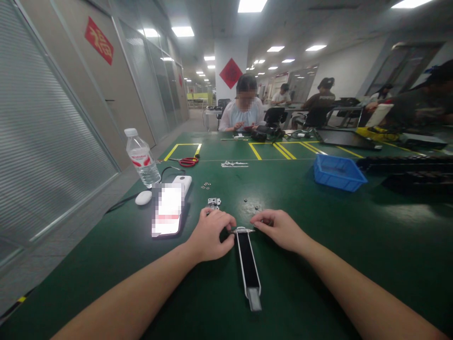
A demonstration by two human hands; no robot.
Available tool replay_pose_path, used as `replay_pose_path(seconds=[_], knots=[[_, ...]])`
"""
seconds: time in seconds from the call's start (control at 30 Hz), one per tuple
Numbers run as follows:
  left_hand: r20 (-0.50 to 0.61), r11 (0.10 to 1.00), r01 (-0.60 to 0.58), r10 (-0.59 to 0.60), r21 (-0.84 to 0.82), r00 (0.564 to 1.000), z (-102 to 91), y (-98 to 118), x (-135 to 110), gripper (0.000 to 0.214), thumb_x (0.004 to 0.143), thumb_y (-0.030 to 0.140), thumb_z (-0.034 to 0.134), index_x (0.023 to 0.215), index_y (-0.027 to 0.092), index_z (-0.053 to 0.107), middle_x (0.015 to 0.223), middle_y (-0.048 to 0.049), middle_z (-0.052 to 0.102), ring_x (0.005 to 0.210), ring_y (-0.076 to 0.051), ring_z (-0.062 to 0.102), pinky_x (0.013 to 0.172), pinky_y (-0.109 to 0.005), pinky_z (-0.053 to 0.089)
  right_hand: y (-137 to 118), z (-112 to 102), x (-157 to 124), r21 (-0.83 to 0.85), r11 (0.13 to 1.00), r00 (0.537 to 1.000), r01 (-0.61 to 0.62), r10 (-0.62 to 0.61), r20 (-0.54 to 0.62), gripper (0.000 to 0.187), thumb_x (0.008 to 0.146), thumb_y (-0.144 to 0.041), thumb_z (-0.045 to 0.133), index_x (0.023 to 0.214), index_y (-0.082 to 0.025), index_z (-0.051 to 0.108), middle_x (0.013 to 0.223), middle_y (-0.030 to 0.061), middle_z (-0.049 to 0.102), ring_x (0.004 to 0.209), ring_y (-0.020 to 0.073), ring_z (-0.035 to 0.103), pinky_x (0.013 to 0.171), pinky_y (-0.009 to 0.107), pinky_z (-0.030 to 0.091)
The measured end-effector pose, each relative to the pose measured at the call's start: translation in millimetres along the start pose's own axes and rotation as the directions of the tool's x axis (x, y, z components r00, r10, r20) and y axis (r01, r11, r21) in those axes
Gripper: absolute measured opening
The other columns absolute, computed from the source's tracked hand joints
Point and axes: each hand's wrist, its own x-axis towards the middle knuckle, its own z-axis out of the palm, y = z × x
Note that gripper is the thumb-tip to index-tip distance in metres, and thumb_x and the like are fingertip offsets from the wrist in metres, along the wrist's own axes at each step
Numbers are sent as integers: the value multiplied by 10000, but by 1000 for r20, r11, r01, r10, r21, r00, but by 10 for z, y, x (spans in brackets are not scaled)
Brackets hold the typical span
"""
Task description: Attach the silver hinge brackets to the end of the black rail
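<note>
A long narrow black strip with a silver frame [248, 264] lies on the green table [318, 264], pointing away from me. A small silver bracket [242, 230] sits across its far end. My left hand [211, 234] is curled, its fingers pinching the left end of that bracket. My right hand [278, 228] pinches the right end with fingertips pressed together. A small silver hinge-like part [214, 202] and loose screws [255, 206] lie just beyond my hands.
A lit phone [167, 210], white mouse [143, 197], white power bank [182, 182] and water bottle [142, 158] stand at the left. Red scissors [188, 161] lie farther back. A blue bin [338, 172] sits at the right. Other people work at the far tables.
</note>
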Motion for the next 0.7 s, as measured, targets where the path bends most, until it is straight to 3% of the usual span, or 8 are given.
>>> replay_pose_path(seconds=[0.17,0.7], knots=[[2,1000,-25,25,8,1000,17,-12,-2,141,758,211,499,887,210,556,817,10,605,838,-182,551,928,-403,270,-25,3,-13,-49,999,1000,7,-7,0,164,804,-168,577,853,-181,733,804,18,700,680,131,601,647,248,464],[10,1000,-31,31,3,999,11,-13,1,142,771,205,491,883,212,577,829,3,621,846,-185,555,932,-402,263,-6,-30,-31,139,986,989,-94,77,123,157,779,-180,584,841,-172,728,697,6,688,634,129,616,563,230,464]])
